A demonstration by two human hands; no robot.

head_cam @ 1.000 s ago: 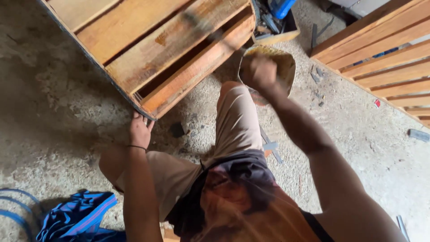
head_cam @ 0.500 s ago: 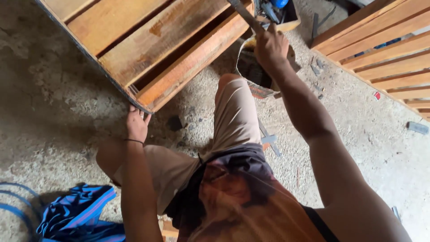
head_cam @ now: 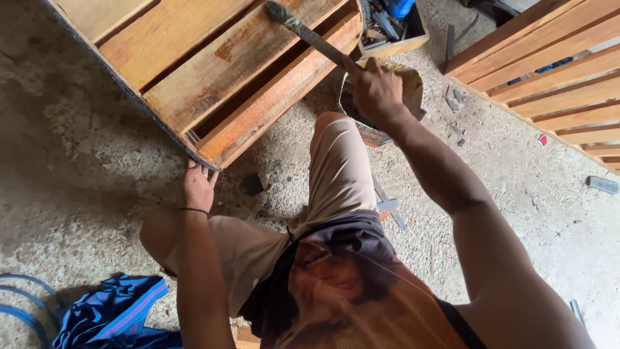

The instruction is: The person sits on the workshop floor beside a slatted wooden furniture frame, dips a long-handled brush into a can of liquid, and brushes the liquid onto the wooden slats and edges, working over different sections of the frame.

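A small red-and-white packet [head_cam: 542, 139] lies on the concrete floor [head_cam: 77, 168] at the right edge of the frame, just below the slatted wooden panel [head_cam: 549, 71] at upper right. Near top centre an open tool tray [head_cam: 413, 40] holds blue and dark items. The right hand [head_cam: 376, 94] is clenched round the handle of a paintbrush [head_cam: 310, 37], whose dark bristles rest on the wooden frame [head_cam: 213, 77] at upper left. The left hand [head_cam: 197, 186], left of centre, grips that frame's lower corner, fingers curled under its edge
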